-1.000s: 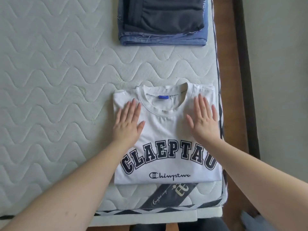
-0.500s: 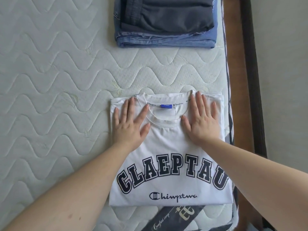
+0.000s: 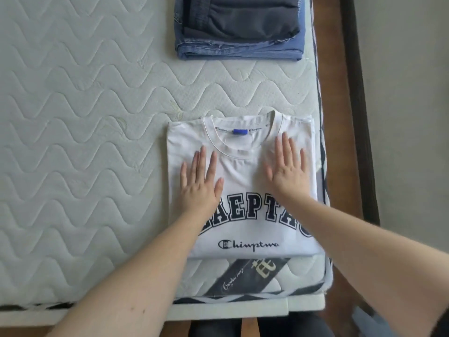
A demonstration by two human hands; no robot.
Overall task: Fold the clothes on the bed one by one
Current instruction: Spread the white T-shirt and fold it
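Head view: hands [image 3: 243, 183] flat on T-shirt [image 3: 240, 166], folded stack [image 3: 239, 32] beyond.

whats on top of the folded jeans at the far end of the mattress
A folded dark grey garment lies on the folded jeans, covering most of them; only their near and right edges show. Anything between the two is hidden.

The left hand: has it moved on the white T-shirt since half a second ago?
Yes. The left hand has slid toward the person, away from the collar; its fingertips earlier reached beside the collar, now they lie below it.
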